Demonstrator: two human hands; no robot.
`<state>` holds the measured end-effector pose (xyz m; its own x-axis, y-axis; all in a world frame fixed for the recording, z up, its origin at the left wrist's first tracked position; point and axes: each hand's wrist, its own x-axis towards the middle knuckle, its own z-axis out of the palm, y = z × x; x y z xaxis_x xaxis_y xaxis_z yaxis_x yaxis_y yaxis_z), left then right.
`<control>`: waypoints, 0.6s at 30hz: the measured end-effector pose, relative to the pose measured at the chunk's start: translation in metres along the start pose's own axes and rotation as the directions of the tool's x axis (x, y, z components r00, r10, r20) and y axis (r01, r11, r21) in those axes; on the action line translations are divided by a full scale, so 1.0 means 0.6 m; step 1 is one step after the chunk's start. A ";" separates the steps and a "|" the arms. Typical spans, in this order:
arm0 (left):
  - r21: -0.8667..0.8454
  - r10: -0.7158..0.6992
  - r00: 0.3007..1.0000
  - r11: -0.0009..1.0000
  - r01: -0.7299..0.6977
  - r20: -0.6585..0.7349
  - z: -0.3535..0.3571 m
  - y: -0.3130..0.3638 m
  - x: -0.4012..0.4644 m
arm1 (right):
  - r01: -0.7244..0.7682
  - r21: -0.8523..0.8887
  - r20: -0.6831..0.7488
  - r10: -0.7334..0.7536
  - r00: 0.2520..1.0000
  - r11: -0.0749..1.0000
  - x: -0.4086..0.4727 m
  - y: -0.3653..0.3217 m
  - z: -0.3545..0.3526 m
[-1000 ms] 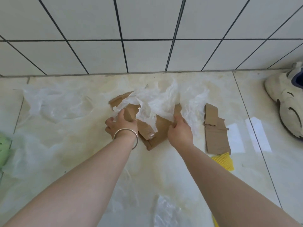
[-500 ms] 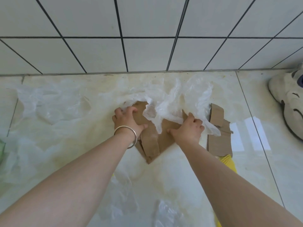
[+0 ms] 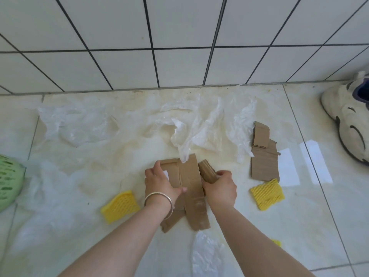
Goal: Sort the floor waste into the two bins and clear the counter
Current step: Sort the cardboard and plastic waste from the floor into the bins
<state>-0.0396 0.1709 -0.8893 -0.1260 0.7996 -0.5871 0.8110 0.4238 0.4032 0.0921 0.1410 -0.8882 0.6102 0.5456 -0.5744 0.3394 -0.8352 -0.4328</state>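
Left hand (image 3: 159, 183) and right hand (image 3: 219, 186) both grip the cardboard bundle (image 3: 189, 188), its long axis running toward the person. A second cardboard piece (image 3: 264, 156) lies right of the bundle, nearer the right hand.

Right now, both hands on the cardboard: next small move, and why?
Probably lift the cardboard bundle clear. The left hand and right hand grip it from both sides, but a corner of the plastic film still drapes on its top edge and should fall away.
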 end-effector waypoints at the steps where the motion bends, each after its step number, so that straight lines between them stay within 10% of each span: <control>1: -0.014 -0.007 1.000 1.000 0.008 0.007 0.001 -0.005 -0.006 | -0.023 -0.012 0.011 0.023 1.000 1.000 -0.007 0.008 0.000; 18: -0.548 0.082 0.953 0.831 0.097 0.293 0.012 0.006 -0.073 | -0.195 0.529 0.336 0.008 0.942 0.826 -0.017 0.033 -0.064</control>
<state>-0.0270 0.1346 -0.8673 0.1138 0.6716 -0.7321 0.3488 0.6630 0.6624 0.1200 0.1164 -0.8638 0.3372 0.5307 -0.7776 -0.2178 -0.7596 -0.6128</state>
